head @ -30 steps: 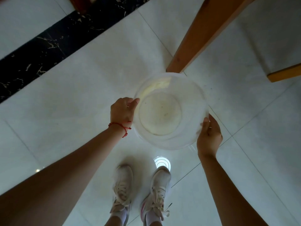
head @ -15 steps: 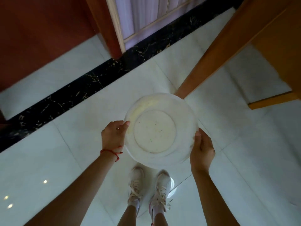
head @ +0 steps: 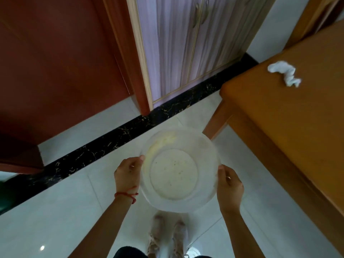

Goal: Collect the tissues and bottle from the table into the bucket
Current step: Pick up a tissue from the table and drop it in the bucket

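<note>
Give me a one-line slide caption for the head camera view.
Both hands, left hand and right hand, hold an empty translucent bucket beside a wooden table bearing a crumpled tissue.

A crumpled tissue (head: pixel 283 73) lies on the wooden table (head: pixel 290 116).

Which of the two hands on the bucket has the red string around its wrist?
The left hand, gripping the clear bucket's left rim, has the red string at its wrist. The right hand, on the opposite rim nearer the table, has a bare wrist.

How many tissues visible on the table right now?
1. A crumpled white tissue lies on the wooden table near its far corner, upper right of view. Most of the table is out of frame, so more may be hidden.
</note>
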